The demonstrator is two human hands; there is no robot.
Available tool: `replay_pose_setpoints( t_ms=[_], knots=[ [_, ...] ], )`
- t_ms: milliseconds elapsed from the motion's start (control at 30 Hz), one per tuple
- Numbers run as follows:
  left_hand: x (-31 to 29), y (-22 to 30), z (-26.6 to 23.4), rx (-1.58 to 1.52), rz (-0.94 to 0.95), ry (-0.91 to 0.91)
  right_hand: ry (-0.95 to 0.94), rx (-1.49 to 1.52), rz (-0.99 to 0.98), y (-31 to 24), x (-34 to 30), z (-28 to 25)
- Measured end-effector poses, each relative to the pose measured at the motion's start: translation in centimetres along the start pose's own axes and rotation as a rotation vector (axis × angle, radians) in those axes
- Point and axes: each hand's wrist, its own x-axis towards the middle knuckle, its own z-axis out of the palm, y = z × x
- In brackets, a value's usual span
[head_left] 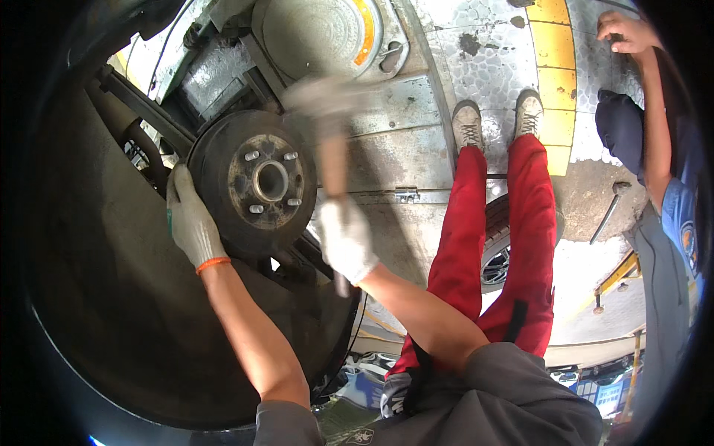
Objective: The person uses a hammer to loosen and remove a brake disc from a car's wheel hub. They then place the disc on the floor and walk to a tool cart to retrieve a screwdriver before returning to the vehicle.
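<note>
A round dark brake drum sits on the axle at the left, with several wheel studs around its central hub bore. My left hand, in a white knit glove with an orange cuff, grips the drum's left edge, its fingertips partly hidden at the rim. In my gloved right hand is a hammer, closed around its handle. The hammer's head is smeared by motion just right of the drum's upper edge; I cannot tell whether it touches the drum.
Dark wheel-arch lining surrounds the drum. A metal platform with a round plate lies beyond. Behind my legs is a wheel with a tyre. At the right, another person's arm is near a long-handled tool on the floor.
</note>
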Motion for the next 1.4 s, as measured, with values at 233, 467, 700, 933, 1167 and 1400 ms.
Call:
replay_pose_setpoints(
  t_ms=[233, 467, 700, 933, 1167, 1400],
  knots=[
    [0.6, 0.1, -0.1, 0.097, 0.043, -0.003, 0.014, -0.242, 0.059, 0.0, -0.5, -1.9],
    [0.1, 0.3, -0.3, 0.092, 0.031, -0.004, -0.004, -0.343, 0.12, -0.3, -0.6, -3.7],
    [0.7, -1.4, -0.2, 0.041, 0.056, 0.024, 0.339, -1.004, -0.001, -4.7, 3.8, -10.0],
    [0.7, -2.4, -0.2, 0.069, 0.081, 0.067, 0.578, -1.079, -0.086, -12.1, 14.4, -17.4],
    [0.4, -2.1, -0.3, 0.082, 0.034, 0.134, 0.54, -1.391, -0.202, -25.6, 26.8, -21.2],
    [-0.2, -1.2, -0.3, 0.031, 0.046, 0.157, 0.496, -1.484, -0.225, -25.0, 26.3, -24.4]
  ],
)
